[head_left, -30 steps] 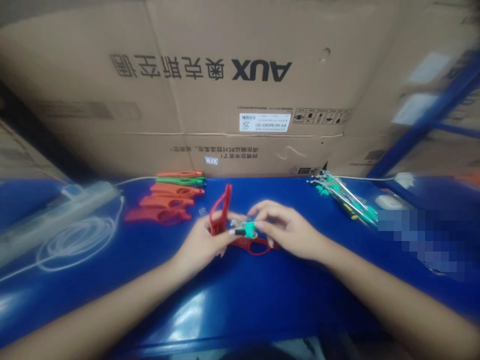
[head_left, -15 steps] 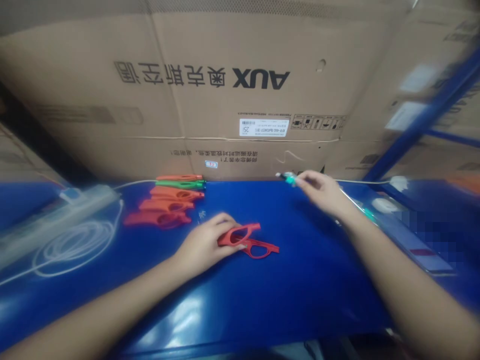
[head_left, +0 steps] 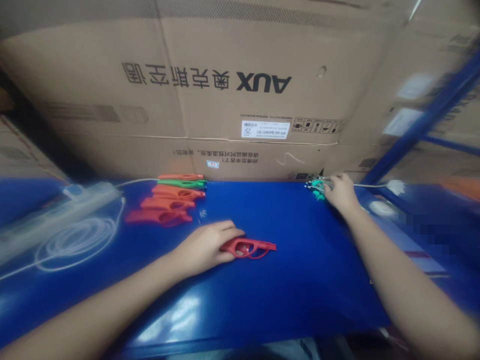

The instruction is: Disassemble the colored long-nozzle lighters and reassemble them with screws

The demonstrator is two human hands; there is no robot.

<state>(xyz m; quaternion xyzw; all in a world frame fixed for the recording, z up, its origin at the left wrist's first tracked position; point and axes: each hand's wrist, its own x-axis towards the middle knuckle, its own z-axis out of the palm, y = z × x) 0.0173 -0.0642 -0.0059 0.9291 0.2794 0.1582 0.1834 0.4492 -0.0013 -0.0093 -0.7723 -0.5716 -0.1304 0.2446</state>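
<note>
My left hand (head_left: 210, 246) is closed round the back end of a red plastic casing (head_left: 258, 250), whose two halves appear to overlap. The casing has an oval finger opening, and its narrow end points right, low over the blue tabletop. At the far right of the table, my right hand (head_left: 341, 192) pinches at a bunch of thin parts with green pieces (head_left: 318, 192) and small black and white tips. How many of them lie between the fingers is hidden. Left of centre, several orange casings (head_left: 165, 204) and a green casing (head_left: 182, 184) lie in a stack of rows.
A white power strip (head_left: 86, 202) and a coiled white cable (head_left: 80, 240) lie on the left. Behind the blue table (head_left: 292, 290) stands a large cardboard box (head_left: 225, 110). A flat phone-like object (head_left: 420, 252) and a white round item (head_left: 382, 208) are at right, near the blue post (head_left: 397, 142).
My right hand has moved right and back, from holding up a green-and-black piece to the bunch. In my left hand, the two red casing halves have come together.
</note>
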